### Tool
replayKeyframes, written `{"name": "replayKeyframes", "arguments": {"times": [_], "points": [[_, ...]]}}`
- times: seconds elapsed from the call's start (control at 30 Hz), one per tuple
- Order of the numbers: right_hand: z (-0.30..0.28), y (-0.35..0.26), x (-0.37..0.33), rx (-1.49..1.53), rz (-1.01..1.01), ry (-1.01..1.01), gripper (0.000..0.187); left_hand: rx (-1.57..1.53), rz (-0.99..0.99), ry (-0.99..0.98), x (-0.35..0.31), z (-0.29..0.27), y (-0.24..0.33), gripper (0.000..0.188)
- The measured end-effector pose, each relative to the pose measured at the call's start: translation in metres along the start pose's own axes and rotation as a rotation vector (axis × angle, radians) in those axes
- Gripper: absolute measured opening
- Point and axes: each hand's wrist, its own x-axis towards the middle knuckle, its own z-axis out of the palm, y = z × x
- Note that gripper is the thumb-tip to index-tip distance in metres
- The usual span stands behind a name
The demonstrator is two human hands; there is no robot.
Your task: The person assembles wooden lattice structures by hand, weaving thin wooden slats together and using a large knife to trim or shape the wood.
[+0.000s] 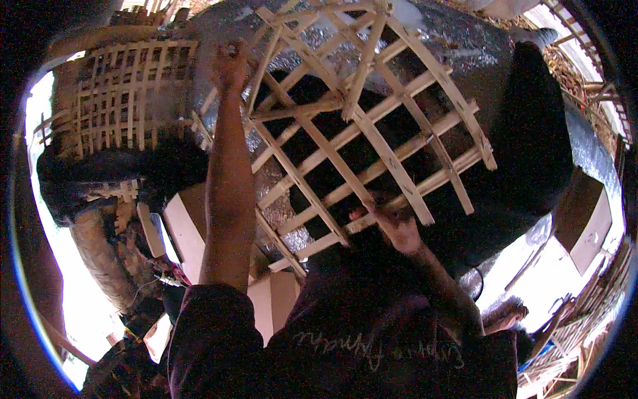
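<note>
An open lattice of flat, pale bamboo strips (393, 157) lies tilted over my lap and dark-clothed legs. It is woven crosswise, and several slanting strips form a triangle at its far left part. At the near edge, my right hand (401, 233) is closed on the lattice, its fingers around the end of a crossing strip. My left arm reaches forward along the lattice's left side. There my left hand (230, 68) is curled closed just beside the slanting strips; what it holds, if anything, cannot be made out.
A second, denser lattice panel (126, 93) is at the left, beside a dark cloth-like mass. Brown box-like pieces (272, 299) lie near my torso, another box (588, 223) at the right. Another person's hand (508, 314) shows at lower right, near bundled strips (565, 352). Shiny sheeting (415, 20) covers the far ground.
</note>
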Motion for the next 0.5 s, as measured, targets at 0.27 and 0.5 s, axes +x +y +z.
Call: {"name": "replayKeyframes", "arguments": {"times": [0.27, 0.5], "points": [[-0.02, 0.002, 0.009, 0.87, 0.522, -0.077, 0.033, 0.039, 0.258, -0.3, 0.011, -0.026, -0.006, 0.059], [-0.056, -0.026, 0.045, 0.824, 0.244, 0.119, 0.031, -0.193, -0.054, -0.181, 0.056, -0.069, 0.045, 0.058]]}}
